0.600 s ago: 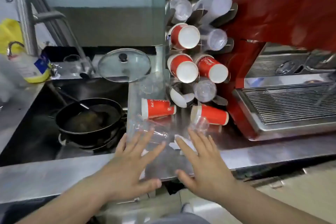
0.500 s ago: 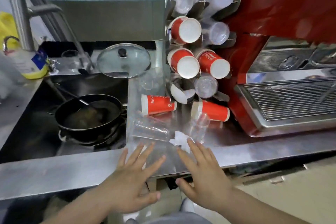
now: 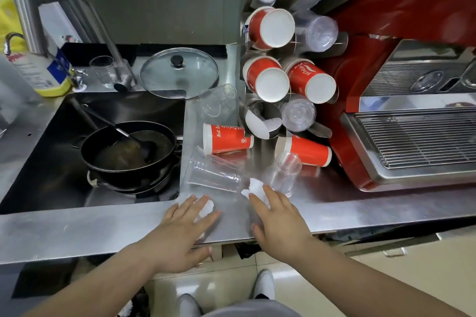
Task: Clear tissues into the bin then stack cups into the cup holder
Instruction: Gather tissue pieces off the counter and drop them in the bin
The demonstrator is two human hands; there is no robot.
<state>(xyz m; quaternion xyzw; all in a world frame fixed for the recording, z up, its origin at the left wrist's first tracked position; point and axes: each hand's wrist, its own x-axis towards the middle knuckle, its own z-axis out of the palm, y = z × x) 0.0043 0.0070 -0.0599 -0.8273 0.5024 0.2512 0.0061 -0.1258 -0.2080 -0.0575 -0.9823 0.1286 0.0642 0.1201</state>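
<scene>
From the head view, both hands hover flat over the steel counter (image 3: 128,229) edge with fingers spread, gripping nothing. The left hand (image 3: 180,234) lies over a crumpled tissue (image 3: 207,207); the right hand (image 3: 277,221) has its fingertips touching a second tissue (image 3: 253,188), which sits between a clear cup lying on its side (image 3: 213,175) and another clear cup (image 3: 283,175). Two red paper cups (image 3: 226,137) lie near the cup holder (image 3: 268,116) — no bin is visible. To do this step well, I judge each hand should close fully around its tissue, gathering it into the palm without nudging the light cups, which look likely to roll.
</scene>
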